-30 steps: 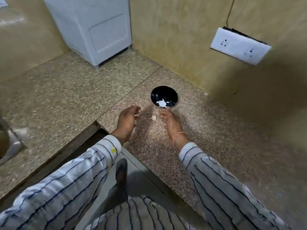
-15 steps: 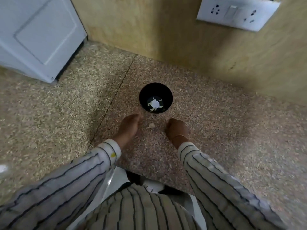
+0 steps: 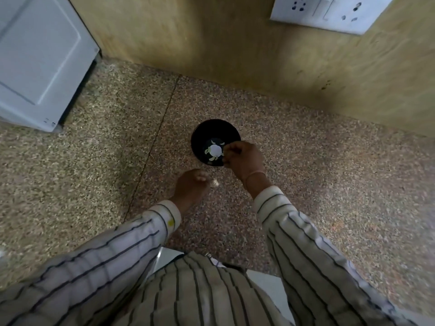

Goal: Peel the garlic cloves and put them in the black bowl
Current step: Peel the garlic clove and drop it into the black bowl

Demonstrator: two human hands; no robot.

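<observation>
Right hand, fingers curled, reaches the black bowl's rim; left hand pinches a garlic clove on the tabletop, peeling likely next.

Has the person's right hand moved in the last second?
Yes. The right hand has gone from the counter near the garlic clove up to the black bowl, now overlapping its near right rim.

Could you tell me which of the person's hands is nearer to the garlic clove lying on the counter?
Left. The left hand has its fingertips right beside the garlic clove, perhaps touching it. The right hand is farther away, raised over the black bowl's rim.
</observation>
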